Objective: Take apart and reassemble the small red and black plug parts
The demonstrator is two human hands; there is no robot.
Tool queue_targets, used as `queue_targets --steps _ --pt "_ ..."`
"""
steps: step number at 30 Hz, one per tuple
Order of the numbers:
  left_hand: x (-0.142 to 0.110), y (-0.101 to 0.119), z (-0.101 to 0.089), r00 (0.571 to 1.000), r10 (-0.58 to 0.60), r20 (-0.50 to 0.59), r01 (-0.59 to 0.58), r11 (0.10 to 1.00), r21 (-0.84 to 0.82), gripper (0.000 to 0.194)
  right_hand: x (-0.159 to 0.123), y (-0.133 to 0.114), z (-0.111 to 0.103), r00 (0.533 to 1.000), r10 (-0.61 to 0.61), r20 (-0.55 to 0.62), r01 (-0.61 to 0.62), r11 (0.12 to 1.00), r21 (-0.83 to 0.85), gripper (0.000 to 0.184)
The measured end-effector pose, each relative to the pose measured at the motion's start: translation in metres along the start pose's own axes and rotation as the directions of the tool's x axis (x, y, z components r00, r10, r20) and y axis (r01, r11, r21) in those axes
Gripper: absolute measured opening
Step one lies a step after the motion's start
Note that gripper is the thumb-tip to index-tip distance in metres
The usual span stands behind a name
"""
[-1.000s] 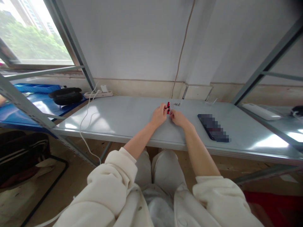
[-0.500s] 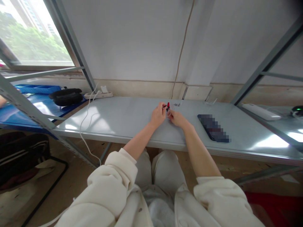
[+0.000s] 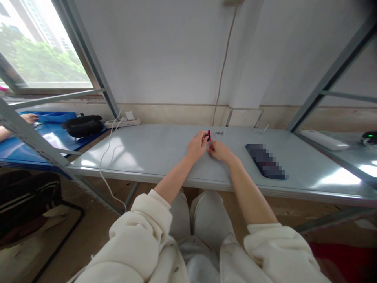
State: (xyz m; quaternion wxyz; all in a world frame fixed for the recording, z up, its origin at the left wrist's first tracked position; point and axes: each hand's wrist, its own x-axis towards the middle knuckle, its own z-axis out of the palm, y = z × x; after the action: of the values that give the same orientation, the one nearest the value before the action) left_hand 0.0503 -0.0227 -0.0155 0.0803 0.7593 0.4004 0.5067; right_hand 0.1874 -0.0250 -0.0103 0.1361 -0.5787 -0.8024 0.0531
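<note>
A small red and black part (image 3: 209, 136) is pinched in the fingertips of my left hand (image 3: 197, 145), just above the grey tabletop (image 3: 165, 147). What kind of part it is does not show at this size. My right hand (image 3: 218, 150) is closed close beside it, with its fingers curled at the part's lower end. Whatever those fingers grip is too small to make out. Just behind my hands, several tiny grey pieces (image 3: 219, 133) lie on what looks like clear plastic.
A dark phone-shaped object (image 3: 266, 162), pixelated, lies to the right. A white power strip (image 3: 123, 122) with a hanging cable (image 3: 101, 167) is at the back left. Beyond the left frame post, another person's hand (image 3: 30, 118) is near a blue tray (image 3: 55, 116) and a black case (image 3: 82, 125).
My left hand keeps the red and black part, which has turned slightly. My right fingers have curled in lower beside it. At the far left, the other person's hand has come into view.
</note>
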Motion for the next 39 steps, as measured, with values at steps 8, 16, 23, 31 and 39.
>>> queue_targets --steps 8,16,23,31,39 --pt "0.001 -0.001 0.000 0.997 -0.078 0.025 0.078 0.996 0.032 0.020 -0.001 -0.004 -0.004 0.999 0.019 -0.029 -0.020 1.000 -0.022 0.012" --pt "0.001 0.001 -0.001 0.996 -0.075 0.045 0.075 0.997 0.015 0.023 0.000 -0.007 -0.004 0.995 0.062 -0.074 -0.065 0.997 -0.034 0.014" --pt "-0.001 0.000 -0.001 0.997 0.023 0.080 -0.024 1.000 0.013 0.028 0.001 -0.008 -0.007 0.965 0.152 -0.215 -0.154 0.988 0.005 0.024" --pt "0.001 -0.004 0.001 0.994 0.101 0.042 -0.101 0.995 -0.011 0.034 -0.001 -0.010 -0.011 0.936 0.197 -0.291 -0.195 0.980 0.035 0.027" --pt "0.001 -0.008 0.001 0.994 0.109 0.025 -0.108 0.994 -0.015 0.040 0.000 -0.008 -0.009 0.934 0.199 -0.297 -0.202 0.979 0.021 0.026"
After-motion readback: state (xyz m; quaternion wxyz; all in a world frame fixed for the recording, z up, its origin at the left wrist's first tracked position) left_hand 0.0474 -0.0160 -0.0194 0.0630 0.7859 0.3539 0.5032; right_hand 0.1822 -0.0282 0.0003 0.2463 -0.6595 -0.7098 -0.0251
